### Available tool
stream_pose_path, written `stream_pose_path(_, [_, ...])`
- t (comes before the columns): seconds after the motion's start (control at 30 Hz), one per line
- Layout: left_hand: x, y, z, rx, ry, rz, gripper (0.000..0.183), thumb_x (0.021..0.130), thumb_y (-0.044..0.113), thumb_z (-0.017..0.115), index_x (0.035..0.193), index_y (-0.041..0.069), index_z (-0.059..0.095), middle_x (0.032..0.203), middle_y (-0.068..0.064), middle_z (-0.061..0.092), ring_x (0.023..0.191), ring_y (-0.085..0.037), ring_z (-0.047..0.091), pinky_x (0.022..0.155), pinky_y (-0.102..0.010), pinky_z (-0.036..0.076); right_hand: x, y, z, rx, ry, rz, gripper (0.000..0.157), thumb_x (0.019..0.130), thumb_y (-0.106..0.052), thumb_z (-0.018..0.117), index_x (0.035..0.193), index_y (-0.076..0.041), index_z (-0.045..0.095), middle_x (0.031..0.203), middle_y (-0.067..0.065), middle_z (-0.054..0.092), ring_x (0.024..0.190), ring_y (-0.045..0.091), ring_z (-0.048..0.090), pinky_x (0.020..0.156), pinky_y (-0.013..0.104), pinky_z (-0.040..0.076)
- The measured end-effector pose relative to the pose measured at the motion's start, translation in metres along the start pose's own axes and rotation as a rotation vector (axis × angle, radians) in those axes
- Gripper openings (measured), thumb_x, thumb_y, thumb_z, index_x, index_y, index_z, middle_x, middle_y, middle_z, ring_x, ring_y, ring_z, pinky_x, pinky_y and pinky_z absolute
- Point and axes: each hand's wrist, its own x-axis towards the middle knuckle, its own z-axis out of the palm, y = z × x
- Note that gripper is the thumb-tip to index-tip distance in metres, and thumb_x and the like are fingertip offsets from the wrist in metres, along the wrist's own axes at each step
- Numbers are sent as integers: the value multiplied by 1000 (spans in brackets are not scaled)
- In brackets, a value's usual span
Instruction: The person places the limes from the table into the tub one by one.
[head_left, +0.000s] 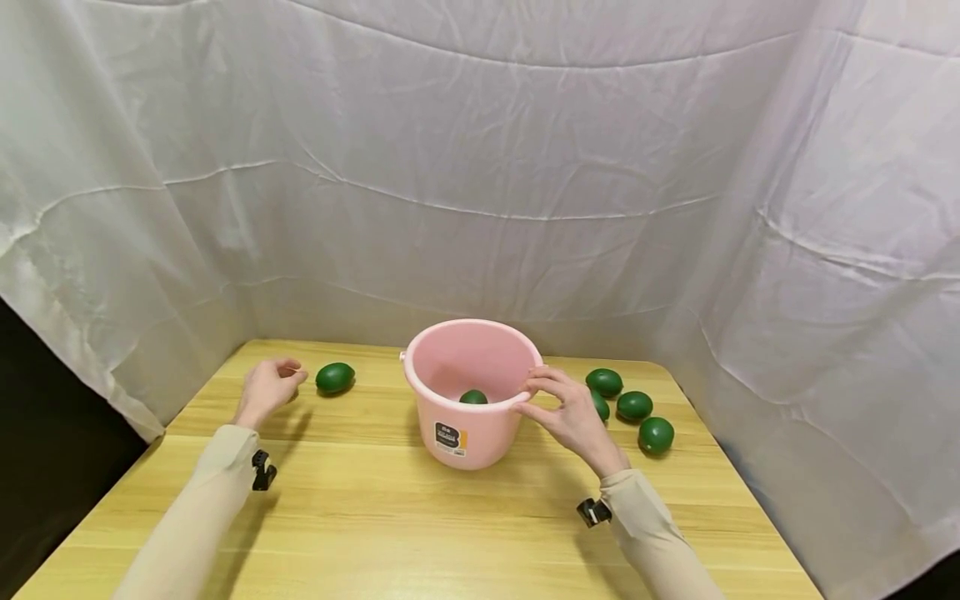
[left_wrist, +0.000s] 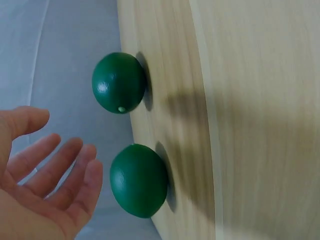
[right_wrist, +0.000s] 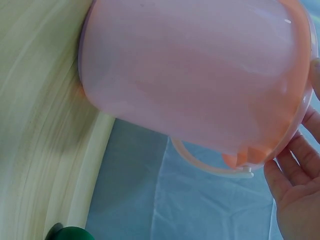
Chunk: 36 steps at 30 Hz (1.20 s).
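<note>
Curtained booth, lab-like, creased pale cloth [head_left: 480, 142] on three sides, wood-grain table [head_left: 360, 517], black wrist-worn devices [head_left: 263, 472]

You've got long beige sleeves [head_left: 197, 515] on, kinda creased near the cuffs [head_left: 627, 493]; small black gadgets [head_left: 263, 472] sit just beside those cuffs

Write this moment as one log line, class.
left hand: empty, near two green fruits; right hand: grips pink bucket; inside: one green fruit visible

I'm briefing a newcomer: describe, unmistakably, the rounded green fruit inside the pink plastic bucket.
On the pale wooden table stands a pink plastic bucket. Partly visible inside it is the rounded green fruit; the other visible green fruits lie outside.
</note>
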Motion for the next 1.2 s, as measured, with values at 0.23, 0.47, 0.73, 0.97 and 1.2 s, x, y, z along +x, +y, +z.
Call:
stream_pose_path(0.23, [1, -10, -3, 61, 109, -70, 45, 93, 20, 60, 131, -4, 55, 126, -33, 58, 113, -51, 55, 90, -60, 45, 0, 0, 1, 9, -8, 12, 25, 75, -20, 85, 96, -11, 76, 117, 2, 68, 114, 24, 62, 99, 46, 50])
stream_pose_path(0.47, [4, -26, -7, 91, 54, -102, 72, 88, 24, 66, 144, -10, 35, 141, -40, 38, 124, -58, 39, 102, -65, 37, 1, -1, 1, 8, -13, 17, 26, 75, -21, 85, 97, -9, 75, 117, 2, 68, 114, 24, 62, 100, 45, 50])
stream_pose_path(0.73, [11, -40, -6, 176, -117, -140, 88, 90, 30, 65, 148, -15, 17, 140, -46, 29, 125, -61, 35, 104, -65, 35, -1, -1, 1, 2, -15, 24, 26, 75, -20, 85, 97, -10, 76, 118, 2, 68, 115, 25, 62, 99, 46, 50])
stream_pose_path(0.97, [14, -47, -3, 133, -108, -170, 82, 91, 29, 63, 147, -14, 21, 144, -42, 29, 128, -59, 33, 105, -64, 35, 0, -1, 2, -8, -6, 13, 27, 73, -19, 86, 96, -8, 75, 117, 3, 68, 114, 25, 63, 99, 45, 51])
stream_pose_path(1.2, [16, -47, 2, 158, -107, -122, 74, 91, 25, 64, 144, -13, 30, 136, -45, 35, 120, -59, 41, 97, -63, 42, 1, 0, 0, 0, -12, 13, 26, 74, -20, 86, 96, -10, 76, 117, 3, 68, 114, 25, 62, 99, 46, 50])
